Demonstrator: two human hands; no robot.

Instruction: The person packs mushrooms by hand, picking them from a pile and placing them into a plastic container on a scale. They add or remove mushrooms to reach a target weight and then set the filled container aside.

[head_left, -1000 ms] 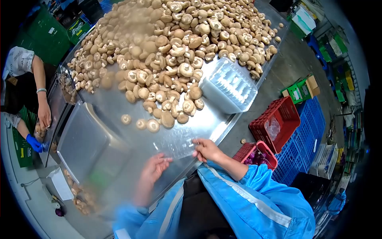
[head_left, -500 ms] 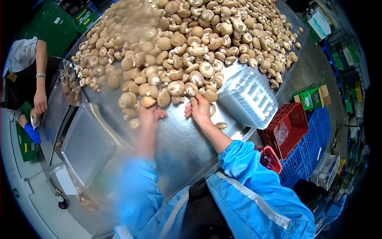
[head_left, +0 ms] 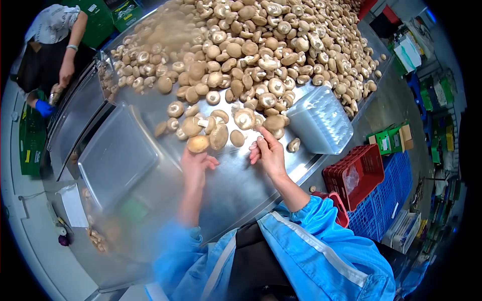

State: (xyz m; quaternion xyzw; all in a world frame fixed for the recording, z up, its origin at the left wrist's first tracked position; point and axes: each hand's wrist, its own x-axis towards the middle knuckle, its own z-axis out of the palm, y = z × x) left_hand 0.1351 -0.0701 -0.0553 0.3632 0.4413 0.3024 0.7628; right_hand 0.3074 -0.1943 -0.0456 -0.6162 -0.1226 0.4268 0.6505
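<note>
A large heap of brown shiitake mushrooms (head_left: 251, 50) covers the far part of a metal table (head_left: 236, 185). My left hand (head_left: 195, 168) is at the near edge of a small loose group, its fingers apart, with a tan-capped mushroom (head_left: 198, 144) right against its fingertips. Across from it, my right hand (head_left: 270, 156) has loosely bent, parted fingers and grips nothing I can see. Its index finger points towards a mushroom (head_left: 244, 119) lying gills up. Between the hands lies a small mushroom (head_left: 237, 138).
Stacked clear plastic trays (head_left: 321, 120) stand right of my right hand. A translucent plastic lid or tub (head_left: 118, 155) lies on the left. A red crate (head_left: 354, 175) and blue pallet (head_left: 381, 195) are at lower right. Another person's gloved hand (head_left: 44, 108) is at far left.
Both hands have drawn back towards me, and several mushrooms have slid along, now spread out in front of the heap. The camera view has shifted. The other person's arm has moved slightly.
</note>
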